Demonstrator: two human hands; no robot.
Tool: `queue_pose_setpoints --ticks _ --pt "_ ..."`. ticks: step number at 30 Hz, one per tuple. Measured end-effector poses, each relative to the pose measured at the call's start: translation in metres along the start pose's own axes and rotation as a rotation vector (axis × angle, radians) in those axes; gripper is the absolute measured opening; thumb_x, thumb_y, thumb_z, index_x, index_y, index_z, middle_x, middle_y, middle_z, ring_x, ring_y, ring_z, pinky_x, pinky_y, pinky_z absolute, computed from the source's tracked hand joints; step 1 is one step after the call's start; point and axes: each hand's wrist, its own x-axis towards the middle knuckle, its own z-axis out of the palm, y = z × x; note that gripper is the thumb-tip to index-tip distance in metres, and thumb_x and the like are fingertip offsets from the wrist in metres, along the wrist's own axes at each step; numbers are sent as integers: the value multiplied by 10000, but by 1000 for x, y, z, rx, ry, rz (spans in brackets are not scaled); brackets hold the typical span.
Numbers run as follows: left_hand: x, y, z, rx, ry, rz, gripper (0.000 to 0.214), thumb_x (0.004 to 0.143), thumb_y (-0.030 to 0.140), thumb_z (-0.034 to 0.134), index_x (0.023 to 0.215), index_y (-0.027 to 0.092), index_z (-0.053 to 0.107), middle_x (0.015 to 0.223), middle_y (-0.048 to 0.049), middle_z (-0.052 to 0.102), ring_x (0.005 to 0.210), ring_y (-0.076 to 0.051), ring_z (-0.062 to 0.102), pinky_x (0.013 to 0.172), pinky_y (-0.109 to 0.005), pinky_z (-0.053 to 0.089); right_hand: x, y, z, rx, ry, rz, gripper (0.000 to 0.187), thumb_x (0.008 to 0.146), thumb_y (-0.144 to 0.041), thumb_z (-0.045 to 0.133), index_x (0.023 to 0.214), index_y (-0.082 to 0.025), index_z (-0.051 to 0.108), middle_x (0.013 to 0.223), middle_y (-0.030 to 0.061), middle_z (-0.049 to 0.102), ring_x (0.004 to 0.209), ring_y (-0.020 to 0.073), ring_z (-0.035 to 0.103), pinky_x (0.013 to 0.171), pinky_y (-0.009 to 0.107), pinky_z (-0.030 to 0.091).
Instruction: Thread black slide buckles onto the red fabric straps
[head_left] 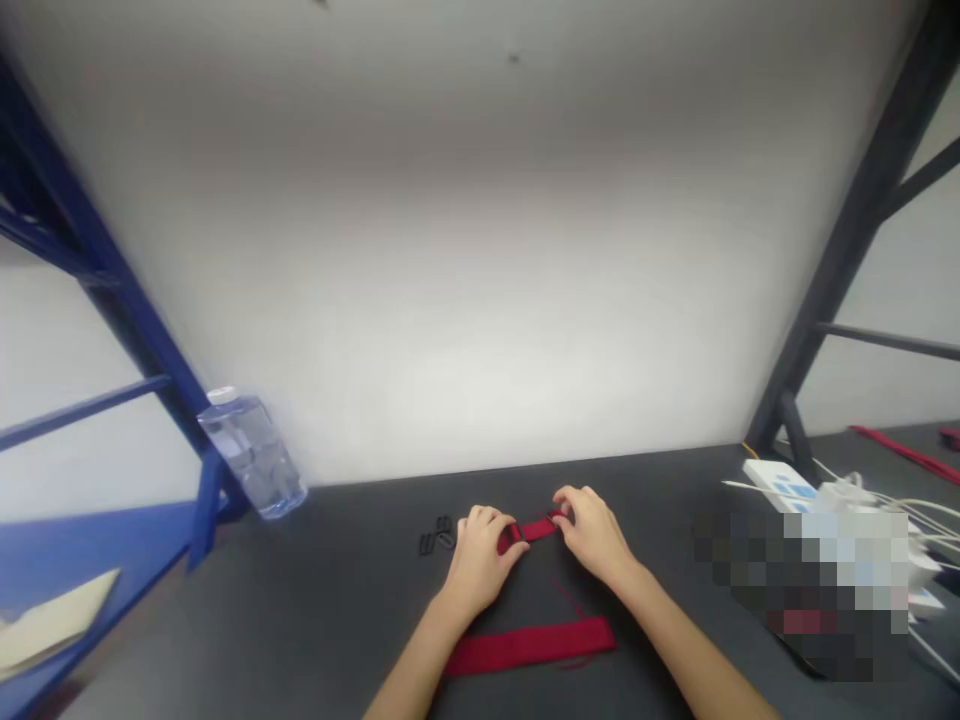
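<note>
A short red strap (538,528) stretches between my two hands just above or on the dark table. My left hand (478,562) is closed, thumb and fingers around the strap's left part, where a black buckle (523,533) shows at the fingertips. At the strap's other end my right hand (596,533) pinches it by a small dark piece, partly hidden by the fingers. Several loose black buckles (427,544) lie beside my left hand. Nearer to me, a wider red band (540,645) lies flat between my forearms, with loose red thread near it.
A clear bottle with a white cap (255,455) stands at the left by a blue frame post (161,340). To the right are a white power strip (780,482), tangled cables, a pixelated patch and a red cord (904,452). A white wall rises behind the dark table (300,620).
</note>
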Motion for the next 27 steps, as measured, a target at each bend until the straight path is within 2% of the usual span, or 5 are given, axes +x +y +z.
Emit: queue_pose_setpoints --ticks 3,10,15,20,27 --pt "-2 4 -10 -254 -2 -65 260 715 295 763 929 193 657 922 -49 665 887 -228 589 806 -354 437 -1 -8 -2 153 -81 46 214 776 -129 567 970 -218 588 696 -18 589 633 149 553 606 253 395" --pt "-8 6 -32 -962 -303 -315 285 658 296 820 717 132 595 623 -19 651 560 -143 594 565 -247 447 -1 -23 -14 881 -480 127 99 783 -236 606 798 -154 660 578 -28 565 485 98 485 471 215 370" --pt "-9 12 -46 -1116 -323 -249 281 771 375 745 817 112 654 783 -77 692 624 -139 613 618 -244 455 -5 -32 -30 1223 -583 108 357 656 -220 803 979 -146 672 908 84 712 809 179 646 720 291 487" --pt "-9 9 -47 -1140 -305 -274 309 851 417 655 870 109 660 741 -69 664 608 -125 573 586 -222 419 -4 -36 -25 1246 -563 109 277 786 -338 729 941 -113 683 844 114 727 720 177 658 671 299 477" --pt "-10 9 -39 -1170 -432 -230 288 840 375 674 745 108 622 669 -50 621 579 -117 521 572 -225 380 -4 -32 -15 1044 -511 106 333 828 -426 674 687 -129 616 554 -9 574 483 84 456 489 217 331"
